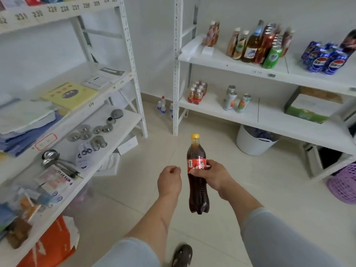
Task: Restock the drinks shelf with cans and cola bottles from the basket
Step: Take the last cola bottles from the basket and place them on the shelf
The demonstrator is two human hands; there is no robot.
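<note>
The right hand (213, 175) grips an upright cola bottle (197, 176) around its red label, held in mid-air above the tiled floor. The left hand (169, 180), curled into an empty fist, hangs just beside it. The drinks shelf (240, 63) stands ahead to the right, the purple basket (343, 184) on the floor below it.

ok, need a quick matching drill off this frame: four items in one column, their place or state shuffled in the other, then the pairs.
Items:
1. cola bottle
2. left hand
3. blue cola cans
4. purple basket

Place or state:
A. on the floor at the right edge
B. closed in a loose fist, holding nothing
C. held upright in the right hand
D. on the upper drinks shelf, right end

Pairs: 1-C, 2-B, 3-D, 4-A
</note>
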